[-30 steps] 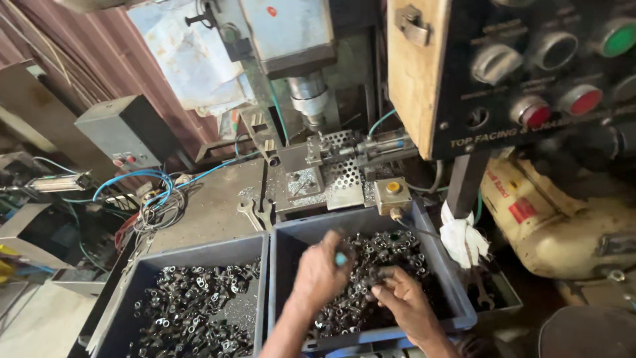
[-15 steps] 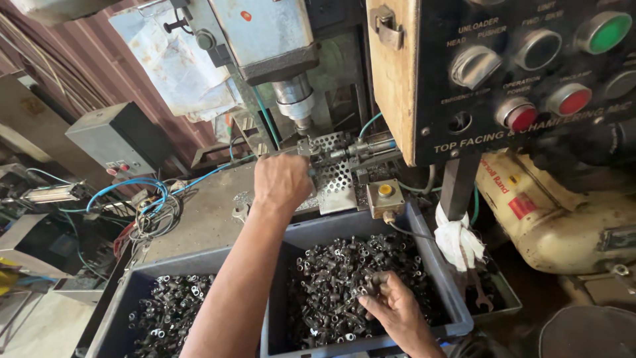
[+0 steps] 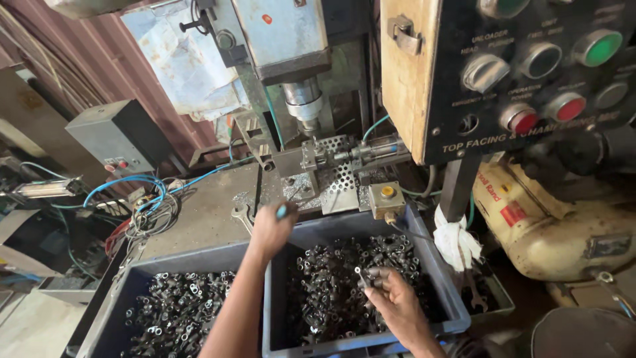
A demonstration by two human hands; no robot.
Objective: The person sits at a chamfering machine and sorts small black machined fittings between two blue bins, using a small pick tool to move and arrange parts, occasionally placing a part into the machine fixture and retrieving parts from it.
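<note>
Over right bin [image 3: 437,278], part [image 3: 361,275] in right grip [image 3: 397,301]

We see the scene in soft, even daylight that seems to fall from the upper left, where the pale plastic sheet [image 3: 179,63] is the brightest patch. The green button [image 3: 598,48] and red button [image 3: 567,106] on the control panel [image 3: 530,73] catch small glints, and the small metal parts [image 3: 331,292] in the right bin [image 3: 437,278] sparkle against deep shadow. The lower corners sink into gloom. The wide lens bends straight edges outward near the frame borders. Our left hand [image 3: 271,229] looks slightly smeared; our right hand [image 3: 397,301] is sharper.
</note>
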